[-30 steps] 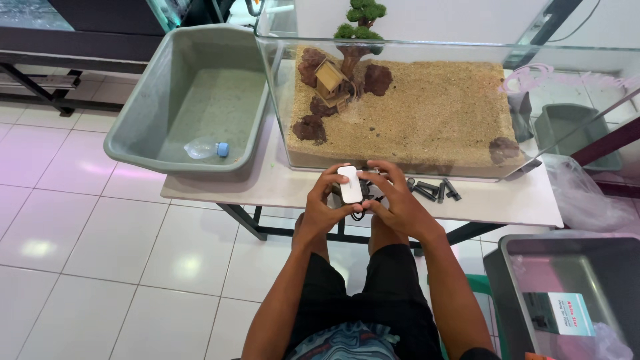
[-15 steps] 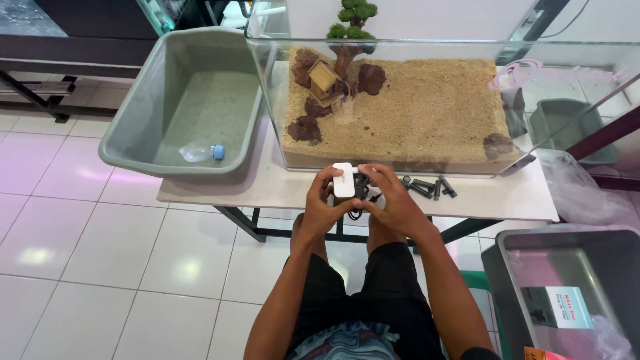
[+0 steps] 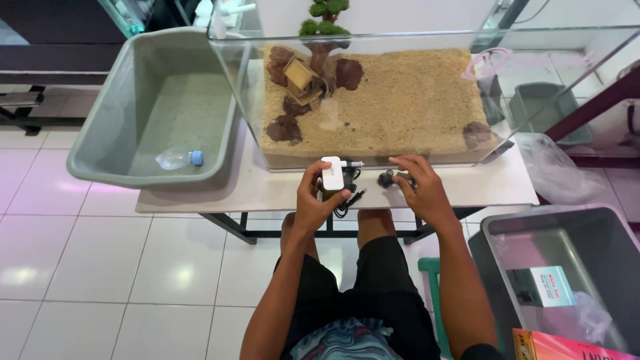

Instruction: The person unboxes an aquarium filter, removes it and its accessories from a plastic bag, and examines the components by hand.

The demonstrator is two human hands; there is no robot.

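Hard to see: the small black parts [image 3: 387, 179] under the right hand [image 3: 419, 193] are mostly covered; their shape is unclear.
Cut off: the glass tank [image 3: 373, 100] runs past the top edge.
Left hand [image 3: 319, 200]: fingers curled snugly around a small white box-shaped device [image 3: 333, 175], held upright just above the white table [image 3: 267, 190], in front of the tank.
Cord: a black cable [image 3: 350, 197] hangs from the device.
Right hand: fingers loosely spread, palm down, fingertips touching the black parts on the table.
Left side: grey tub [image 3: 93, 153] holding a plastic bottle [image 3: 179, 159].
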